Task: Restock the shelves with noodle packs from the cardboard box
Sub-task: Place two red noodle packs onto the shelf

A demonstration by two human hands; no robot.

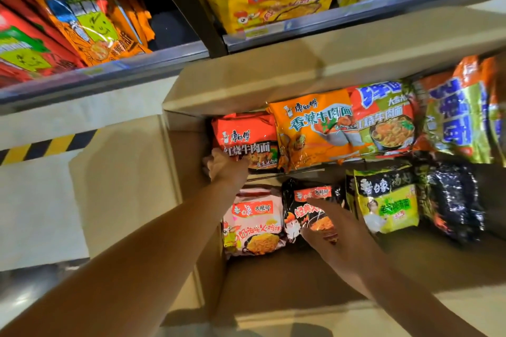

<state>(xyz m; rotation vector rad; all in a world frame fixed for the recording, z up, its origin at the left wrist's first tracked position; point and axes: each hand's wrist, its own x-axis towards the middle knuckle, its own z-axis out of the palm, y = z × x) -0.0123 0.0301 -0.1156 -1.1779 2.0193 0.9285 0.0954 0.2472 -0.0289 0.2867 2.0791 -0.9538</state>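
lying flat, red noodle pack (pixel 246 139), long axis left-right, left hand (pixel 224 165) gripping

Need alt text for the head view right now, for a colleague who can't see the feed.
Both hands reach into an open cardboard box of noodle packs: the left hand grips a red pack, the right hand lies on a black pack. Stocked shelves run above.

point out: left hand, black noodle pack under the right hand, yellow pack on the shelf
left hand (pixel 224 165), head view, back of the hand
black noodle pack (pixel 312 194), head view, red label at its top
yellow pack (pixel 273 3), head view, middle of its front
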